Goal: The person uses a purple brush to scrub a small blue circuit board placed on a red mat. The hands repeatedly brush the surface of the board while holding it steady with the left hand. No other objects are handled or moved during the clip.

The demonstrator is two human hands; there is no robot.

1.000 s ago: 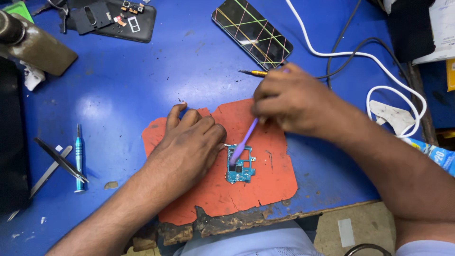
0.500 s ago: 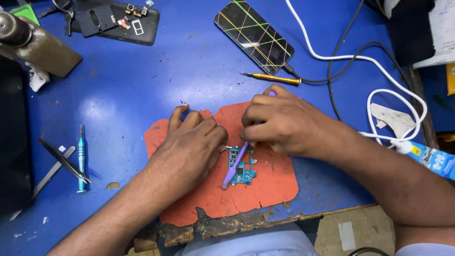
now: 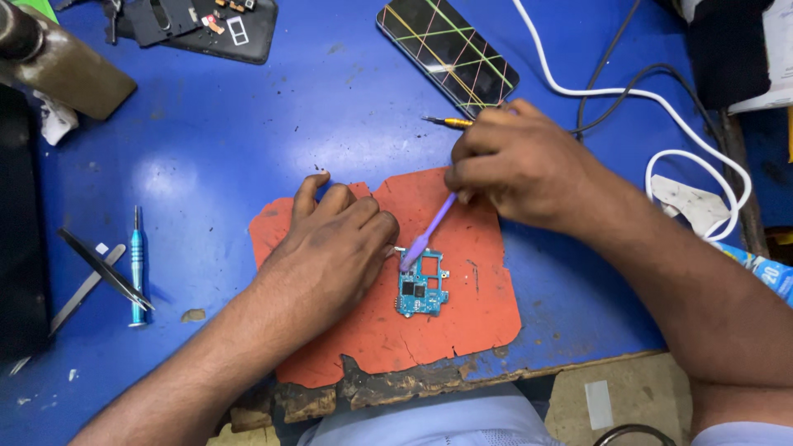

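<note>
Here is a blue surface [image 3: 248, 149], scuffed and speckled, its near edge chipped and worn down to bare wood. In the middle lies an orange mat [image 3: 462, 330], ragged along the front. On the mat sits a small blue circuit board [image 3: 421, 285], just right of the left hand [image 3: 330, 256]. That hand lies flat, palm down on the mat, fingers loosely spread, fingertips at the board's upper left corner; its grip pinches nothing that I can see. The right hand [image 3: 520, 169] hovers above the mat's top edge, grip pressed together around a purple brush [image 3: 429, 233], whose tip comes down onto the board's top left. A yellow-handled screwdriver [image 3: 450, 122] pokes out from behind the right hand. Above it lies a dark phone [image 3: 446, 54] with coloured lines across its glass. A white cable [image 3: 628, 91] loops away at right. Over at left: a blue screwdriver [image 3: 136, 264], black tweezers [image 3: 103, 268] just beside it, and an opened phone body [image 3: 194, 29] at the top.
</note>
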